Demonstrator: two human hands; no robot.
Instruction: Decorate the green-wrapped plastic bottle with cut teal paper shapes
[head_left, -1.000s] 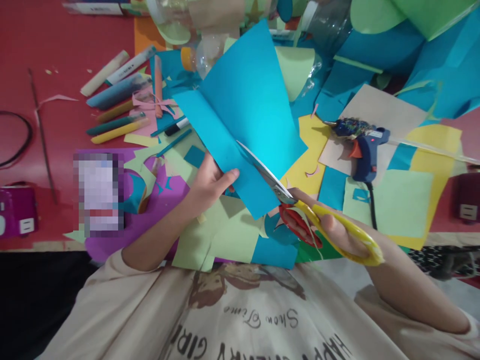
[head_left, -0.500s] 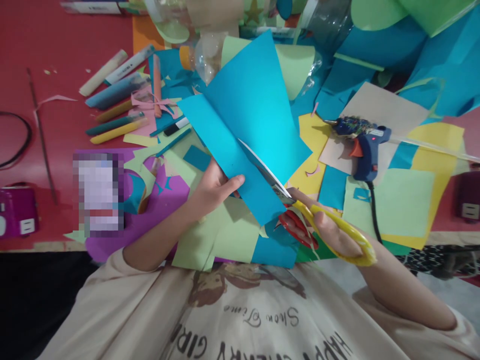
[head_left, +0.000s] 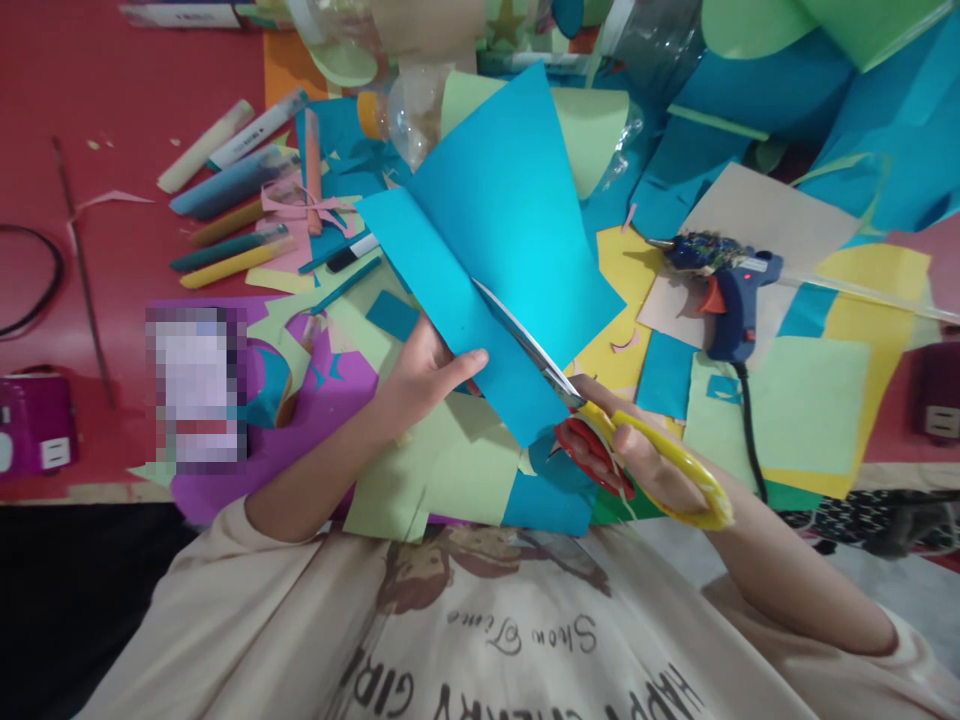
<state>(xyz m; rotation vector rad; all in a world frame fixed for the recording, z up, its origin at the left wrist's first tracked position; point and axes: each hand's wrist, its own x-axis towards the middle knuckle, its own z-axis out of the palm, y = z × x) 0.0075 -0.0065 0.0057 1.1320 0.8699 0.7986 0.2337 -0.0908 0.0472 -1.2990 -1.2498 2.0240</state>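
A sheet of blue paper (head_left: 510,210) is raised above the table, with a long slit separating a strip on its left side from the wider part. My left hand (head_left: 433,375) pinches the strip's lower left edge, thumb on top and the other fingers mostly hidden beneath. Scissors (head_left: 559,378) with a yellow and a red handle are in my right hand (head_left: 649,470), its fingers through the loops. Their blades lie along the slit, nearly closed, pointing to the upper left.
To the right, a blue glue gun (head_left: 731,300) lies on paper, its cord trailing toward me. Several markers (head_left: 232,200) and a phone (head_left: 199,385) are at the left. A plastic bottle (head_left: 416,115) with an orange cap lies behind the sheet, among paper scraps.
The scissor handles have drawn closer together, bringing the blades nearer to closed. My right hand has shifted slightly left, while my left hand stays almost still on the paper.
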